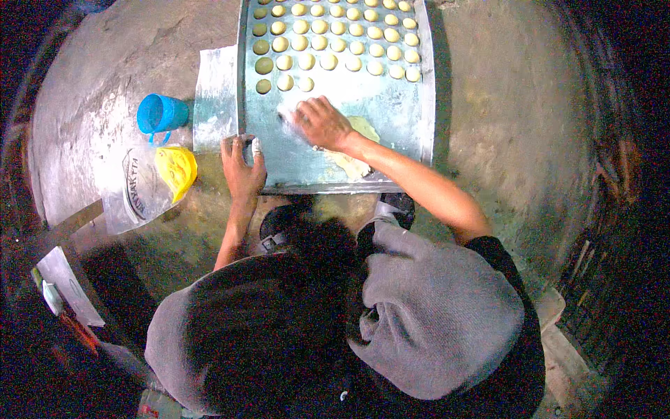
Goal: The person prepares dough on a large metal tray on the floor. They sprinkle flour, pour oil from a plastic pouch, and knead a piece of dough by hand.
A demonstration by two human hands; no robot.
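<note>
A metal tray [384, 112] holds several rows of round pale dough pieces [306, 61] on its far part. My right hand [323, 124] is over the near middle, its fingers curled and slightly blurred around something whitish that I cannot make out. Just under and right of it lies a flattened, ragged piece of pale dough [359, 157]. My left hand [242, 164] is at the tray's near left rim with fingers apart, touching the edge; its thumb is whitened.
Left of the tray lie a pale sheet [213, 98], a blue plastic mug [155, 113], a yellow plastic bag [174, 171] and a clear printed bag [132, 199] on the concrete floor [499, 105]. My sandalled feet [394, 206] are at the tray's near edge. Flat boards [70, 283] lie at lower left.
</note>
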